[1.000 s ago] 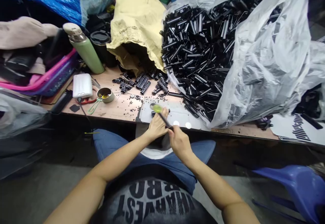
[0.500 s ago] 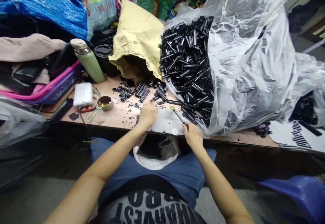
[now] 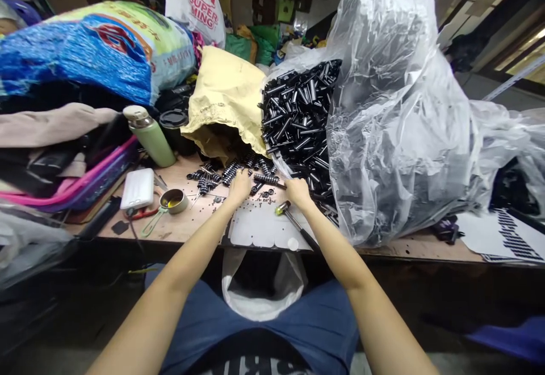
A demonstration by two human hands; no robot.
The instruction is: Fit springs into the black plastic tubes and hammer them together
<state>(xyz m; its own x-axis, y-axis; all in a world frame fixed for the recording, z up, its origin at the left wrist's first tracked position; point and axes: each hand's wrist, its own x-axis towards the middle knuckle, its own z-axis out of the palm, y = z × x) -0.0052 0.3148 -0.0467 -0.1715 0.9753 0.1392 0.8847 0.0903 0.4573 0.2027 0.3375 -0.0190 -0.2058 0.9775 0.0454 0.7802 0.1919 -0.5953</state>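
My left hand [image 3: 240, 186] reaches into the black ridged pieces [image 3: 230, 172] in front of the yellow sack; its fingers are curled, and what they hold is hidden. My right hand [image 3: 298, 191] is closed at the end of a thin black rod [image 3: 279, 184], beside the heap of black tubes [image 3: 307, 100]. Below that hand a small hammer [image 3: 298, 227] with a yellowish head face lies on a white sheet [image 3: 255, 228]. Small black rings [image 3: 267, 193] and tiny dark bits are scattered between my hands.
A yellow sack [image 3: 227, 88] and a large clear plastic bag [image 3: 383, 131] stand behind the work area. Leftward are a metal cup [image 3: 173, 201], a white power bank [image 3: 138, 188], a green flask [image 3: 154, 143] and a pink-rimmed basket [image 3: 91, 176]. An open white bag [image 3: 264, 310] hangs below the table edge.
My right hand has let go of the hammer, now lying on the sheet, and moved to the black tubes. My left hand has reached farther in among the ridged pieces. The view has tilted up.
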